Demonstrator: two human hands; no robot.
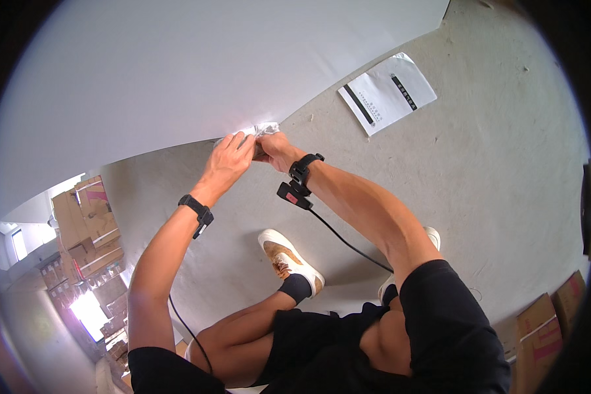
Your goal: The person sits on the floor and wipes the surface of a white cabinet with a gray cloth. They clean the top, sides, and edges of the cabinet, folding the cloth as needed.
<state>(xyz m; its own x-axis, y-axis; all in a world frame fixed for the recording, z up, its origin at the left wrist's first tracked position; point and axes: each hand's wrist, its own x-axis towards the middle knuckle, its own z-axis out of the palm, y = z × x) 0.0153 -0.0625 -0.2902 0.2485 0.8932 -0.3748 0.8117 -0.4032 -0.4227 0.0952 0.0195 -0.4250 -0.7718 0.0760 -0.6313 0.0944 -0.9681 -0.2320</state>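
Observation:
A crumpled sheet of clear or whitish plastic wrap (267, 129) lies at the near edge of a large pale, smooth panel (202, 74). My right hand (275, 150) grips the wrap, its fingers curled and partly hidden. Beside it, my left hand (233, 156) rests its extended fingers on the wrap; its thumb and whatever lies beneath the palm are hidden. Both wrists wear black straps with small devices, and a black cable runs from the device at the right wrist.
A white printed booklet (388, 93) lies on the grey concrete floor (482, 147), right of the panel. Stacked cardboard boxes (88, 216) stand at the left, and more cardboard boxes (539, 335) are at the lower right. My shoes (288, 261) are below my hands.

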